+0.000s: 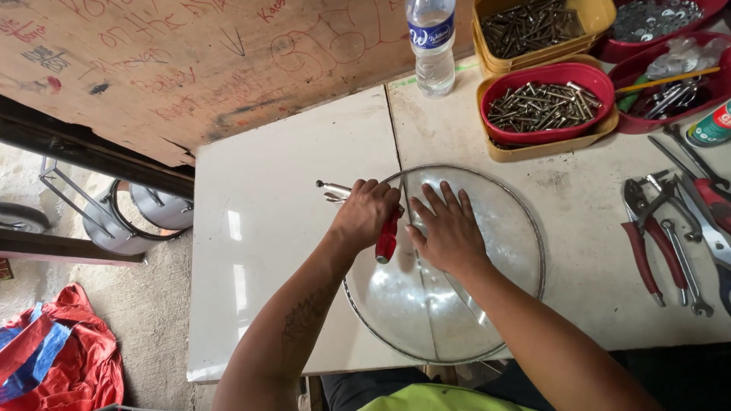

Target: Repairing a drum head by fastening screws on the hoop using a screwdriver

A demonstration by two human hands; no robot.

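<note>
A person is working at a white tiled table (pixel 266 228), seen from above. A large round glass lid (pixel 487 304) with a metal rim is lying flat near the table's front edge, at the centre of the view. The right hand (pixel 451 230) is pressing open and flat on the glass, fingers spread and pointing toward 12 o'clock. The left hand (pixel 365 213), just beside it at 9 o'clock, is closing in a fist around a red-handled tool (pixel 387 240); the red grip is sticking out below the fist toward 6 o'clock, and a metal end is poking out toward 10 o'clock, over the lid's rim.

At 1 o'clock from the lid, a red bowl of metal bolts (pixel 544 106) is sitting in a yellow tray. A clear water bottle (pixel 432 46) is standing at 12 o'clock. Red-handled pliers (pixel 647 243) and spanners are lying at 3 o'clock, well apart from the hands.
</note>
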